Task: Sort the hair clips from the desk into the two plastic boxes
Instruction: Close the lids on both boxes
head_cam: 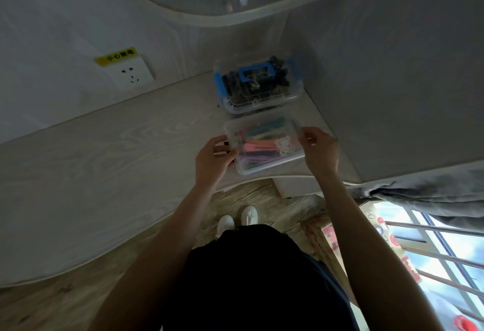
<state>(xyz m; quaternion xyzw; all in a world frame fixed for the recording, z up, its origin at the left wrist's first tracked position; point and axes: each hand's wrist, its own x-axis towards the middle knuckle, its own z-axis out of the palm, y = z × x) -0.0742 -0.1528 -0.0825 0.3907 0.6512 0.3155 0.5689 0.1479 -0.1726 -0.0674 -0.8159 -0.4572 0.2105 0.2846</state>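
- Hands first: we see the left hand gripping the left end of the near box and the right hand gripping its right end.
- Coloured hair clips fill that lidded box at the desk's front edge.
- We find the far box, with blue handle and dark clips, just behind it, in the desk's back right corner.

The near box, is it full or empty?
Not empty. Colourful clips show through the near box, held by the left hand and right hand. How full, I cannot tell.
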